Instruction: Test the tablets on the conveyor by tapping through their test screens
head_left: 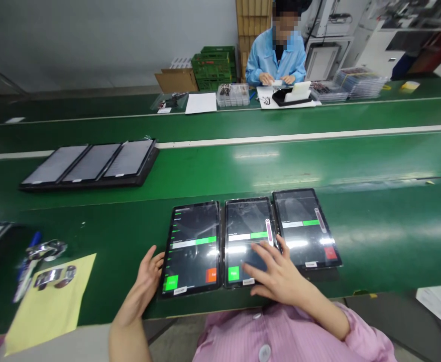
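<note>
Your right hand is spread wide, palm down, over the lower right part of the middle tablet. Its fingers fan across the screen, but you cannot tell from here which tips press the glass. Your left hand is half open with loosely curved fingers, holding nothing in a grip; its fingertips are at the outer edge of the left tablet.

The three tablets lie face up in a row on your green desk. Taking the middle tablet as the clock's centre, the left tablet sits at nine o'clock and the right tablet at about two.

Each lit screen shows a white and green bar. The left tablet's orange-red button seems to read "Fail"; the writing on its green button is too blurred to read, as is the middle tablet's. Small white labels along the lower edges are illegible too, and you can make out no brand.

At ten o'clock, a black tray holds three more tablets. A yellow sheet lies between eight and nine. Near twelve, a person in blue works across from you.
</note>
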`<action>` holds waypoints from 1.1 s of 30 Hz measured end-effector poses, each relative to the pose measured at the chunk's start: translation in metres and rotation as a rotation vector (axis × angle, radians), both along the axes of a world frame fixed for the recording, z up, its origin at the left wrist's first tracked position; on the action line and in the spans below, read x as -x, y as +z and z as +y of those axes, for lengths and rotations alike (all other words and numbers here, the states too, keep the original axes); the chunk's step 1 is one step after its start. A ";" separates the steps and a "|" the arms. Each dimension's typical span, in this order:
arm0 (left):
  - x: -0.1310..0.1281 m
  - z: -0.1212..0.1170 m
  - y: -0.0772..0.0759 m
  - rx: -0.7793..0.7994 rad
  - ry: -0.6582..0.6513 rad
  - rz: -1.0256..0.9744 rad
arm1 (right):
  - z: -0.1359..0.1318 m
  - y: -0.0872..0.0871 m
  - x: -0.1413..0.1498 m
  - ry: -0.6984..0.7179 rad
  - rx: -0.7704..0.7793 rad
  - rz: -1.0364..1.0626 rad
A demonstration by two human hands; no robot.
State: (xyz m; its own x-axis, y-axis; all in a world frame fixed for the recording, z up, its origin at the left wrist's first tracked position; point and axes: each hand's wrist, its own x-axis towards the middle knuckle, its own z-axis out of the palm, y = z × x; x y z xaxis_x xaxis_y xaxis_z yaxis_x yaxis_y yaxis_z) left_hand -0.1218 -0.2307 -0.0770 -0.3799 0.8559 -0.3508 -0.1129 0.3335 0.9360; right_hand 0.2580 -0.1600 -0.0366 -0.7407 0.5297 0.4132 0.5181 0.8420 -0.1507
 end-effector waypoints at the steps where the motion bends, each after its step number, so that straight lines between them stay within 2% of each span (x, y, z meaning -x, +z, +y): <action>1: 0.001 0.001 0.001 0.024 -0.007 0.014 | 0.001 0.002 -0.013 -0.041 -0.011 0.035; 7: 0.012 0.010 0.007 0.145 -0.126 0.179 | 0.000 0.006 -0.091 -0.254 -0.053 0.127; 10: 0.017 0.025 0.010 0.160 -0.225 0.379 | -0.005 -0.001 -0.104 -0.282 -0.045 0.117; 13: 0.013 0.048 0.019 0.130 -0.342 0.712 | -0.008 -0.007 -0.103 -0.250 -0.037 0.138; 16: 0.000 0.076 0.039 0.120 -0.470 1.029 | -0.008 -0.009 -0.101 -0.212 -0.046 0.169; 21: -0.042 0.131 0.070 0.044 -0.710 1.268 | -0.003 -0.008 -0.100 -0.214 -0.102 0.187; 25: -0.080 0.172 0.074 0.023 -0.819 1.391 | -0.003 -0.007 -0.093 -0.214 -0.099 0.139; 29: -0.099 0.195 0.072 0.073 -1.002 1.389 | 0.003 -0.010 -0.107 -0.308 0.009 0.117; 31: -0.101 0.199 0.073 0.082 -1.053 1.394 | 0.020 -0.016 -0.126 -0.410 0.097 0.227; 33: -0.101 0.200 0.076 0.095 -1.055 1.422 | 0.047 -0.025 -0.145 -0.550 0.248 0.410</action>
State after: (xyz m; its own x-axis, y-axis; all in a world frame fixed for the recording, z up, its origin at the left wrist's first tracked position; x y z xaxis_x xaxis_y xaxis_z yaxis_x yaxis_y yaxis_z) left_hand -0.0205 -0.0302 -0.0013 0.2404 0.9127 -0.3304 0.9707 -0.2246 0.0857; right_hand 0.4033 -0.1127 -0.0613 -0.1517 0.8950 0.4195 0.7173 0.3917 -0.5762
